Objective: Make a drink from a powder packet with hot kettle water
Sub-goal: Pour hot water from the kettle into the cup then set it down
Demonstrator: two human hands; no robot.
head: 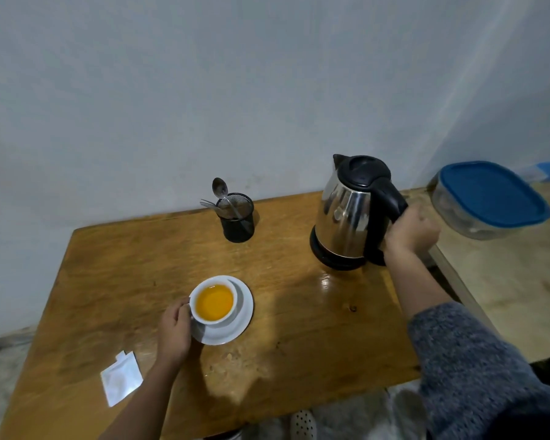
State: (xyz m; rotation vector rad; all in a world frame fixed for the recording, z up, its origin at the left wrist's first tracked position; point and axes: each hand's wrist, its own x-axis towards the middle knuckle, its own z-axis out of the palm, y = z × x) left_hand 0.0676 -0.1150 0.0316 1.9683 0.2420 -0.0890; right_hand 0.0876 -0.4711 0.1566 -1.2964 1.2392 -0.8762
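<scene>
Drink poured: I have one hand at the cup and the other on the kettle.

Nearest me, the torn white powder packet (121, 377) lies flat on the brown wooden desk (299, 328). Just beyond it, my left hand (174, 331) has its fingers (181, 308) closed on the side of the white ceramic cup (215, 302), full of orange liquid, on its white saucer (240, 315). Farther right, my right hand (410, 231) has its fingers wrapped round the black handle of the upright stainless-steel electric kettle (346, 214). At the back stands a black mesh holder (238, 219) with a metal spoon (221, 192).
</scene>
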